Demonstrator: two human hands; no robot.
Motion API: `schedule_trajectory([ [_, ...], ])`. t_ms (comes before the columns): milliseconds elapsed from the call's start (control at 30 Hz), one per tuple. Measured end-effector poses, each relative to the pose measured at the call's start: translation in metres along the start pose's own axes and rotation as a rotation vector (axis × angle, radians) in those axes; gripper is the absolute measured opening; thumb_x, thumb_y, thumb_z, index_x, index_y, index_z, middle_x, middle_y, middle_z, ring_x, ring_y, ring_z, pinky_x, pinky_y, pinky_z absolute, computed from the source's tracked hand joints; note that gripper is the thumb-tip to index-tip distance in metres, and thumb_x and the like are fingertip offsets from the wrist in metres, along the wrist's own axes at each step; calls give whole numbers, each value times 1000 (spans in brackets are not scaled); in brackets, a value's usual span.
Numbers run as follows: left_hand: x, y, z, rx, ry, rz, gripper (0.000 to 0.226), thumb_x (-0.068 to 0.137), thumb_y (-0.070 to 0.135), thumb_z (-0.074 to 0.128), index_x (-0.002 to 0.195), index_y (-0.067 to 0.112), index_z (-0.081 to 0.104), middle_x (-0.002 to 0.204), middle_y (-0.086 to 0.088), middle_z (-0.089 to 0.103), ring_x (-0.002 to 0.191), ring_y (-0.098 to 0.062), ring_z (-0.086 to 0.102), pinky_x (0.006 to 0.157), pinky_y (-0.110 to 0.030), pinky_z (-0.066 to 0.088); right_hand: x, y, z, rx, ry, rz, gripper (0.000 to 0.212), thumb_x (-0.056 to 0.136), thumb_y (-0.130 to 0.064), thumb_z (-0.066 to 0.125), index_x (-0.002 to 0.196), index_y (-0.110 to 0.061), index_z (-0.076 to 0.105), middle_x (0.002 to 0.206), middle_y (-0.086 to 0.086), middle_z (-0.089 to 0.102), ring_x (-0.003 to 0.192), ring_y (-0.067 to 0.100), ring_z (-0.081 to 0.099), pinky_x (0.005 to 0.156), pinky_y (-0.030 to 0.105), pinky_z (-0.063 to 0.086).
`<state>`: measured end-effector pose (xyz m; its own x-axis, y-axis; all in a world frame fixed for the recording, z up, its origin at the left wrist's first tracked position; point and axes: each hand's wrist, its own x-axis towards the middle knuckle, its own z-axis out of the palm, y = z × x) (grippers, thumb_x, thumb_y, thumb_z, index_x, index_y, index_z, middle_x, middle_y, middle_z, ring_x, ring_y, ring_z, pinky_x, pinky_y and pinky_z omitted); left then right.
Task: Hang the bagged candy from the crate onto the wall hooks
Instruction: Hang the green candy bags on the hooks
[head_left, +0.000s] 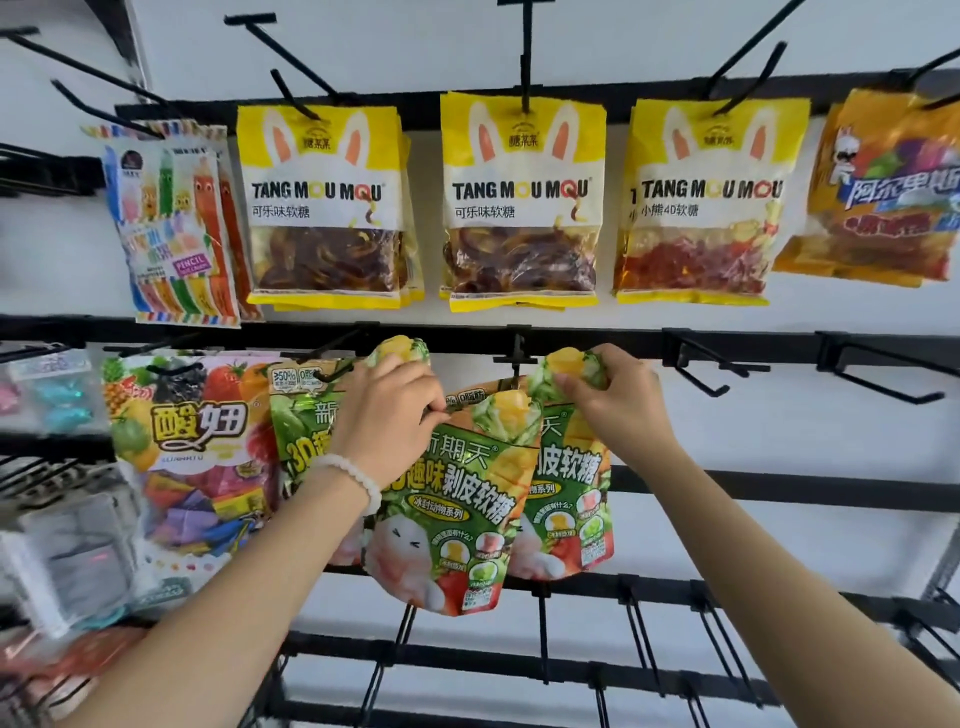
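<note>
Head view, green candy bag (457, 499) upright, tilted, left hand (387, 415) pinching top

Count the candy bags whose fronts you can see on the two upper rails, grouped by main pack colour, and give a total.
Yellow rabbit-ear bags: 3
Green fruit bags: 3
Orange bag: 1
Striped pencil-candy bag: 1
Mixed-fruit bag: 1
Total: 9

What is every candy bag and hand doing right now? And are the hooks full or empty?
Left hand: pinches the front green bag's top.
Right hand: grips the top of the green bags.
Front green bag: held at the middle hook.
Yellow bags: hanging.
Fruit bag: hanging.
Right hooks: empty.
</note>
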<state>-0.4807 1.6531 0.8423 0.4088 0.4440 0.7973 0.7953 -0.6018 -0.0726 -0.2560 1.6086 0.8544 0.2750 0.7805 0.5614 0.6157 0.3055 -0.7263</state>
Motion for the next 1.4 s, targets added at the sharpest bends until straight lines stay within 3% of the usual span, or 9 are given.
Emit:
schedule_trajectory([
  [200,9,2,16,28,-3,-77,15,67,20,80,64,18,66,77,5,67,79,-23,56,69,-38,47,19,16,9,-65,38,49,24,81,-39,66,91,-18,58,79,2,64,75,22,61,67,41,54],
  [400,17,2,32,31,-5,-140,12,71,23,78,67,20,66,83,6,66,82,-22,54,71,-35,41,32,25,16,-202,47,104,33,82,-48,61,100,-20,58,87,0,65,83,22,61,69,37,53],
  [600,12,9,29,-79,-3,-192,14,69,24,79,68,19,66,114,-4,58,105,-27,49,91,-40,34,7,30,10,-148,98,-24,63,81,-39,67,132,-20,36,129,-3,49,101,16,57,77,34,50],
  [800,6,29,24,-100,-51,-153,16,74,37,73,78,23,67,98,6,64,96,-18,55,83,-35,35,-28,33,6,-191,20,-142,44,82,-36,66,118,-15,56,136,-2,41,117,15,47,91,32,44],
  [933,0,40,24,-126,-63,-151,18,77,42,68,82,26,65,88,14,64,76,-9,54,80,-34,39,-36,27,-4,-218,43,-137,38,81,-34,67,110,-9,59,121,1,51,114,18,49,88,27,41],
  [1033,0,47,21,-152,-79,-154,19,78,43,67,86,26,66,95,12,68,81,-12,59,82,-33,40,-37,20,-13,-164,32,-41,25,81,-30,68,95,-13,58,86,-4,56,82,15,55,62,15,39],
  [1100,0,48,17,-204,-69,-152,20,77,43,67,86,26,66,95,12,69,77,-11,60,80,-32,44,-37,14,-16,-86,3,0,19,83,-25,67,87,-13,53,70,-4,51,63,12,48,48,11,35],
  [1233,-6,40,11,-157,-187,-175,32,82,51,58,93,22,67,84,8,65,54,-3,45,51,-20,38,-36,5,-15,-23,2,-25,18,86,-19,64,89,-7,52,68,1,47,60,13,40,48,15,33],
  [1400,-14,30,1,-82,-300,-220,32,84,55,51,89,28,65,79,13,62,47,3,37,45,-20,31,-34,1,-14,38,23,-8,16,85,-23,64,87,-15,51,66,-5,45,59,10,42,48,14,34],
])
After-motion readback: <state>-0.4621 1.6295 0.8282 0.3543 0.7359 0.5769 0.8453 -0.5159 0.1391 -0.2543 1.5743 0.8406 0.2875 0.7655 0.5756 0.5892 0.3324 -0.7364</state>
